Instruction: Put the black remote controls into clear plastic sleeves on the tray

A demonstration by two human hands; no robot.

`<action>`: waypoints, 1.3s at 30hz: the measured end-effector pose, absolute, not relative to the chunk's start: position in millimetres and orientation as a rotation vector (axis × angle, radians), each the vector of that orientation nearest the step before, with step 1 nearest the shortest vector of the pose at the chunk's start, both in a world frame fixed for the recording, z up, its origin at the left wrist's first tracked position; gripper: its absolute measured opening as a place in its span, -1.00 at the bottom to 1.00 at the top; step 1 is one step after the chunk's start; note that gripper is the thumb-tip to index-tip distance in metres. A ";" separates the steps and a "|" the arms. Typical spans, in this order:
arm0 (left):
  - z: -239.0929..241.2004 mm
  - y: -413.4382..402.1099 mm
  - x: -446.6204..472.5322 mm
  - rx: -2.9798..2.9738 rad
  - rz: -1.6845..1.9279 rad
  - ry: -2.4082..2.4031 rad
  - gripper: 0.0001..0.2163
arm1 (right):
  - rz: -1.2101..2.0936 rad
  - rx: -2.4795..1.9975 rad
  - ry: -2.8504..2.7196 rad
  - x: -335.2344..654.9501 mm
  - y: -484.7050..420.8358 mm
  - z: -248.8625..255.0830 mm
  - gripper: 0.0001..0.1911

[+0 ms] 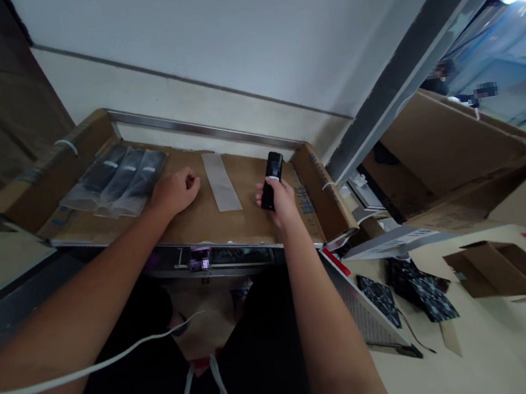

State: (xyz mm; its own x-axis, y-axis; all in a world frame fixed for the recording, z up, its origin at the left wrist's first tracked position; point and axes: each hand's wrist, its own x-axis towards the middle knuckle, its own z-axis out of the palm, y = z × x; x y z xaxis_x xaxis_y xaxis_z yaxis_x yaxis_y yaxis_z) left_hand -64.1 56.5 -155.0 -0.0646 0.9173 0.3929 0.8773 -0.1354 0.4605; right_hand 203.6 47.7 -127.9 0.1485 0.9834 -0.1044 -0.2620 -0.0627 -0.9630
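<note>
A cardboard-lined tray [252, 225] spans the middle of the view, and toward nine o'clock from its centre a row of three translucent pouches [124, 179] with dark contents lies on the cardboard. Just beside them, nearer the centre, the left hand [176, 192] curls into a loose fist, while toward three o'clock the right hand [283, 200] wraps its fingers and thumb around the lower part of a black oblong item [274, 163], whose far end points to one o'clock. Between the hands lies a thin, pale, flat strip [222, 183].

There are three clear bags [129, 181], one strip [221, 182], one device [274, 165].
</note>
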 end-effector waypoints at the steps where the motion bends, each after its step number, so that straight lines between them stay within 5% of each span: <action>1: -153.7 53.2 -61.6 2.152 1.022 1.938 -0.78 | 1.244 -1.167 -0.869 209.5 45.7 -134.2 -0.76; 10: -144.9 38.5 -4.4 2.672 0.707 1.172 -0.80 | 1.168 -1.121 -0.966 207.1 43.7 -153.7 -0.72; 28: -172.5 99.3 -8.0 2.072 1.102 1.460 -0.77 | 1.589 -1.195 -1.487 214.9 41.9 -139.3 -0.63; 39: -179.1 101.6 -11.6 1.938 1.200 1.333 -0.77 | 1.531 -1.187 -1.538 209.8 46.5 -147.1 -0.63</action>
State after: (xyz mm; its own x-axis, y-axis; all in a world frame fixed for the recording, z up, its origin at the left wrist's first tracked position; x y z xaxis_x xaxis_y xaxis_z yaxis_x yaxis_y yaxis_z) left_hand -11.6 101.6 -179.1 0.1343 0.9136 0.3837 0.4773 -0.3990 0.7830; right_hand 209.8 46.5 -147.1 -0.3742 0.9159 -0.1452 0.1495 -0.0949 -0.9842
